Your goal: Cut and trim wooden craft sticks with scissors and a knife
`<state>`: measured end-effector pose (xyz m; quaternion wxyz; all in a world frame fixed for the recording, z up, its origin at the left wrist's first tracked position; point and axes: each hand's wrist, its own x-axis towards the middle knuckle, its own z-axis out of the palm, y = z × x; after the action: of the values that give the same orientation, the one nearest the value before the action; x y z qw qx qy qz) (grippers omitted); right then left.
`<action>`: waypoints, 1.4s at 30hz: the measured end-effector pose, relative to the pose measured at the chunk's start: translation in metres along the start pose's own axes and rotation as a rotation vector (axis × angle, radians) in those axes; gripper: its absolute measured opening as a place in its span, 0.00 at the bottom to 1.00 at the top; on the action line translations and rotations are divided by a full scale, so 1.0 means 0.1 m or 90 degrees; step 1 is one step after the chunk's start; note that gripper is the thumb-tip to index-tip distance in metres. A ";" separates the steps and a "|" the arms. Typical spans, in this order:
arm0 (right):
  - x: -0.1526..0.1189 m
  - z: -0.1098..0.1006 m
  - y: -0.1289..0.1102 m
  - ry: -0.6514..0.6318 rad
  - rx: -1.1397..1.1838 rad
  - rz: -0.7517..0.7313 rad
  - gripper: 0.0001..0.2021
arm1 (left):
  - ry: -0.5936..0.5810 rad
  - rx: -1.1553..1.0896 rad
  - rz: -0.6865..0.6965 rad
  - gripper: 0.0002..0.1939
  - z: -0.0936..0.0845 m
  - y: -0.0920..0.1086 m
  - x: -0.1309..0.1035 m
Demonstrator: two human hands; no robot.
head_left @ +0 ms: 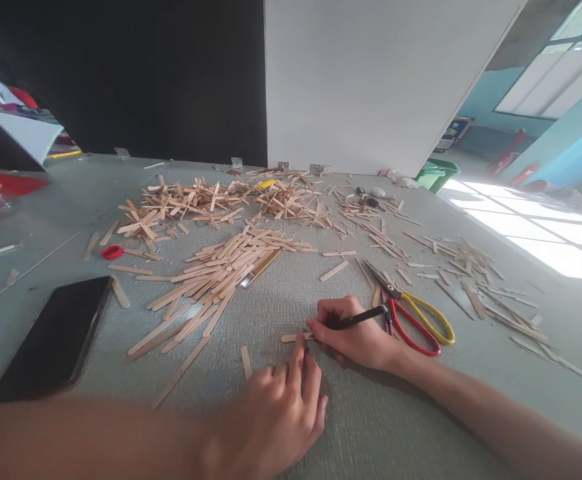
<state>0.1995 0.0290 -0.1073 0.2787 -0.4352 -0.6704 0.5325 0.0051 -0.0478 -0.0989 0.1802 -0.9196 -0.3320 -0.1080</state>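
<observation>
"How far has the work been brought?"

"One wooden stick [289, 339] is laid flat on the worktop [355, 433], near the middle, and a black pen [361, 317] is held over its right part. A mark seems to be in the making, though none can be made out. Nothing finished can be picked out."

"And what is left?"

"Plenty of material, it may be judged. Loose sticks [211, 273] are fanned out left of centre, and a heaped pile [191, 200] is seen beyond them. Narrow pieces [475, 263] are scattered at the right, so some splitting or cutting has probably been done. Whether any are meant for use cannot be told."

"How is the pen gripped?"

"It is pinched by the closed fingers of the right grip [358, 341], with its shaft slanted up to the right. The tip is hidden."

"And the left grip [275, 410]?"

"Nothing is clasped by it. Its fingers are loosely bent and partly spread, and the stick is touched from the near side, apparently to be steadied."

"Is anything close by?"

"Scissors [395, 291] with red and yellow handles are set down just beyond the right wrist, and a phone [53, 340] is placed at the left."
</observation>
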 end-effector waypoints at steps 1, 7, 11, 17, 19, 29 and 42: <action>0.00 0.00 0.00 0.001 -0.001 0.000 0.17 | -0.005 0.001 0.000 0.19 0.00 0.00 0.00; -0.01 0.00 -0.01 0.004 -0.012 0.007 0.18 | -0.015 0.006 0.002 0.21 -0.02 -0.01 0.01; 0.00 0.00 -0.02 0.010 -0.027 0.017 0.17 | -0.016 0.004 0.010 0.21 -0.03 -0.01 0.01; 0.00 0.01 -0.03 0.014 -0.040 0.021 0.17 | -0.033 0.002 0.008 0.22 -0.01 0.00 0.00; 0.00 0.01 -0.03 0.015 -0.042 0.023 0.16 | -0.049 0.003 0.014 0.22 -0.01 0.00 0.00; 0.00 0.01 -0.05 0.009 -0.042 0.019 0.17 | -0.048 -0.002 0.016 0.22 -0.01 0.00 0.00; 0.00 0.01 -0.08 0.015 -0.049 0.017 0.18 | -0.069 -0.009 0.019 0.22 -0.02 -0.01 0.01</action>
<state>0.1966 0.0276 -0.1004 0.2624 -0.4608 -0.6809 0.5051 0.0045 -0.0471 -0.0968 0.1573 -0.9301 -0.3269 -0.0576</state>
